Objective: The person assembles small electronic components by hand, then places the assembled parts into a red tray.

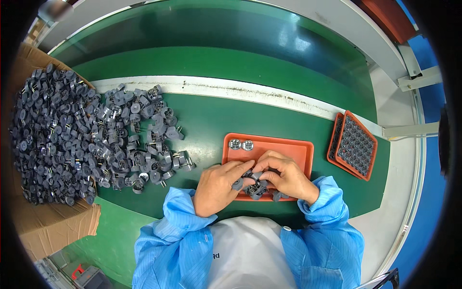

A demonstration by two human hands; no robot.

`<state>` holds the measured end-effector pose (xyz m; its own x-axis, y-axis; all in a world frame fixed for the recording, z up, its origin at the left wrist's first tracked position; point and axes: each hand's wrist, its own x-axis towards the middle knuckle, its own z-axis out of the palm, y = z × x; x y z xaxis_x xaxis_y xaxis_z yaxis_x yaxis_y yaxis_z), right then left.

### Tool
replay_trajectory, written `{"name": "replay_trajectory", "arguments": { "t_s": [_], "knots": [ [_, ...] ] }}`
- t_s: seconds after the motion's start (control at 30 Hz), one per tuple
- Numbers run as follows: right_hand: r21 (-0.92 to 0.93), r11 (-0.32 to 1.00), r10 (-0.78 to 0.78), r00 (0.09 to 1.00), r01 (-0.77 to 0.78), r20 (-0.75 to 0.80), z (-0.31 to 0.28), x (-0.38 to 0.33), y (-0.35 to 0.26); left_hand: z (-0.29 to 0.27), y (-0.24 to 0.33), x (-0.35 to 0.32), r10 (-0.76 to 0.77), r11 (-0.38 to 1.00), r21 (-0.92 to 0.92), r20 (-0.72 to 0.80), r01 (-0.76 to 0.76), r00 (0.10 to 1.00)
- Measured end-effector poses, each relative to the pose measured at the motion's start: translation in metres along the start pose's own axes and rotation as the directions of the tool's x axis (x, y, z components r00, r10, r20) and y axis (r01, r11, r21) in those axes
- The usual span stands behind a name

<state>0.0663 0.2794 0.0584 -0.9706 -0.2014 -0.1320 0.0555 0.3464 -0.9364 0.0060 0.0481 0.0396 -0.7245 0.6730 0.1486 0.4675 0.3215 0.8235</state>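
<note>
A small cluster of grey parts (pixel 254 187) is held between both hands over the near edge of the orange tray (pixel 303 150). The left hand (pixel 217 187) is pinched on the cluster from the left, the right hand (pixel 285 174) closed on it from the right (fingertips nearly meeting). Two parts (pixel 240 144) are set in the tray's far left corner. A loose pile (pixel 96 139) lies well to the left, spilling from a cardboard box (pixel 53 224); a filled tray stack (pixel 353 144) sits to the right.
</note>
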Motion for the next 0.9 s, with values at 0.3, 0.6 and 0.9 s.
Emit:
{"name": "replay_trajectory", "arguments": {
  "t_s": [0.3,0.6,0.9],
  "knots": [
    [0.437,0.874,0.195,0.978,-0.21,0.082,0.002,0.0,0.012,0.0,-0.008,0.001,0.0,0.993,-0.117,0.078,0.009,0.997],
    [0.581,0.805,0.08,0.992,-0.119,0.094,-0.003,-0.004,0.021,0.002,-0.007,-0.004,-0.101,0.917,-0.388,0.011,0.097,0.995],
    [-0.578,0.797,-0.307,0.942,0.176,-0.136,-0.008,0.01,0.023,-0.021,0.001,0.002,-0.434,0.266,-0.865,0.287,0.426,0.854]
  ]
}}
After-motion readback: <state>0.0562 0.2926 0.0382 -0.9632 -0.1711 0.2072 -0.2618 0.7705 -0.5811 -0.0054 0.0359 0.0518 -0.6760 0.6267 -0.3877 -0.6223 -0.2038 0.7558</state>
